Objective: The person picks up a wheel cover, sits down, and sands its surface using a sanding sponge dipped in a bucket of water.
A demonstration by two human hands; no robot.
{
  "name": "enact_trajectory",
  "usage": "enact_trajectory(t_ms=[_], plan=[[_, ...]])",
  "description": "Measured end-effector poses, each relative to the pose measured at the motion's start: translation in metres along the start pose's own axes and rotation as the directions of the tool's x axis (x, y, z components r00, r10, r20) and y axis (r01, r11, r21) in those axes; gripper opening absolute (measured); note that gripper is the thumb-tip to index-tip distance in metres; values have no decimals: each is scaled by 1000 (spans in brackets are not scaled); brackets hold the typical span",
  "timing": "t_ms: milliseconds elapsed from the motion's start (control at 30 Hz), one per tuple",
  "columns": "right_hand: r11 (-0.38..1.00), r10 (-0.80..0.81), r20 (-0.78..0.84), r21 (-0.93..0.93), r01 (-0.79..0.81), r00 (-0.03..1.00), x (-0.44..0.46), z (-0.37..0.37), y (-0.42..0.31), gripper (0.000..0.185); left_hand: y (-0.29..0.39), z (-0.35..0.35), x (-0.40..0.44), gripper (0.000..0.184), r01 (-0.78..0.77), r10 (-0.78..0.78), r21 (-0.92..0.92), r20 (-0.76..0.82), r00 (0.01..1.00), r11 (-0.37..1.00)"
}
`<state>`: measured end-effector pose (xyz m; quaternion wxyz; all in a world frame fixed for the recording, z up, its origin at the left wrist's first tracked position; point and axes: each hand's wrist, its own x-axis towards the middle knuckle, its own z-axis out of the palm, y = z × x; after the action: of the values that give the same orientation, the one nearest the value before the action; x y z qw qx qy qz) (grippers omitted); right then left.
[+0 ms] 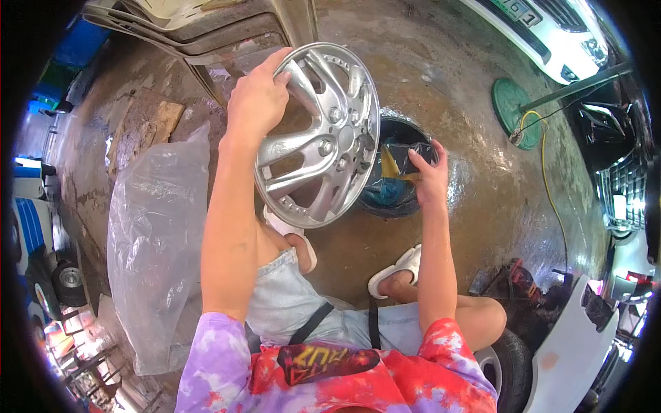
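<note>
My left hand grips the upper left rim of a silver wheel cover, which is held up and tilted with its spoked face showing. Between the thumb and fingers of my right hand is a dark sheet with a tan side, which looks like sandpaper. That sheet is over a round black tub just right of the wheel cover. Something blue shows inside the tub, partly hidden by the wheel cover.
Clear plastic sheeting lies on the wet floor at left, near a brown flat scrap. Stacked plastic chairs stand ahead. To the right are a green round base, a yellow cord, a white car and a tire.
</note>
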<state>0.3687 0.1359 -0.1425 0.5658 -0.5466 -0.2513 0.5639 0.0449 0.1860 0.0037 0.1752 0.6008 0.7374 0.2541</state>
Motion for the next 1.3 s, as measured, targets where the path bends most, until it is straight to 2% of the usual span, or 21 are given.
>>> enact_trajectory(t_ms=[167,233,300,367,400,500,567,600,633,700,733,767,800,833,900,967,1033,1100,1200,1233,1300], plan=[[994,63,-24,-91,-65,998,8,-8,21,54,8,-2,-2,44,51,-50,-22,32,998,998],[924,-80,-19,-377,67,997,29,-25,39,43,10,-5,-3,44,63,-63,-16,35,997,998],[715,-215,24,-677,174,976,42,-34,53,35,10,-6,-5,44,60,-59,-24,34,998,998],[346,-325,114,-910,230,939,47,-29,56,31,7,-4,-4,44,34,-33,-49,19,999,998],[217,-200,59,-971,103,978,47,-26,58,29,3,-2,-4,45,9,-8,-66,10,1000,998],[-55,12,45,-997,45,999,68,-52,130,31,-3,0,-2,48,-65,63,-110,-21,998,992],[-48,129,78,-995,85,989,71,-54,148,29,-15,1,6,49,-141,136,-174,-37,990,975],[-45,194,94,-994,105,977,74,-52,158,28,-15,-3,7,49,25,-1,-299,82,997,954],[-110,224,78,-988,105,971,73,-47,145,40,-11,-7,8,49,36,-6,-336,88,996,941],[133,-5,-31,-991,-30,999,49,-31,102,37,-7,-4,5,48,74,-29,-425,110,993,902],[323,-94,-44,-946,-12,995,32,-21,76,37,-10,1,7,46,51,-11,-472,87,996,880],[497,-181,-75,-867,25,981,15,-9,53,37,-8,3,8,45,66,-28,-498,83,996,864],[529,-364,81,-802,278,928,0,4,42,39,-3,3,6,44,81,-46,-523,80,996,848],[508,-542,206,-692,513,815,-17,21,33,41,2,3,4,43,95,-62,-546,80,995,832],[500,-611,313,-560,661,727,-72,82,-10,48,10,8,-1,40,60,-51,-556,31,998,829],[317,-639,537,-468,825,551,-107,116,-15,53,21,17,-6,40,25,-30,-549,0,1000,836],[145,-535,710,-456,878,458,-121,130,0,58,32,23,-12,40,128,-115,-538,58,992,833],[154,-514,691,-509,847,509,-103,109,-4,63,33,26,-18,42,126,-92,-544,90,992,829],[197,-526,613,-587,785,590,-113,109,-12,62,47,40,-26,40,82,-98,-542,0,995,836],[184,-559,659,-493,851,503,-125,117,0,63,54,41,-28,39,85,-106,-547,-6,994,833],[217,-513,686,-477,852,515,-126,112,1,58,44,43,-27,39,110,-120,-515,13,993,850]])
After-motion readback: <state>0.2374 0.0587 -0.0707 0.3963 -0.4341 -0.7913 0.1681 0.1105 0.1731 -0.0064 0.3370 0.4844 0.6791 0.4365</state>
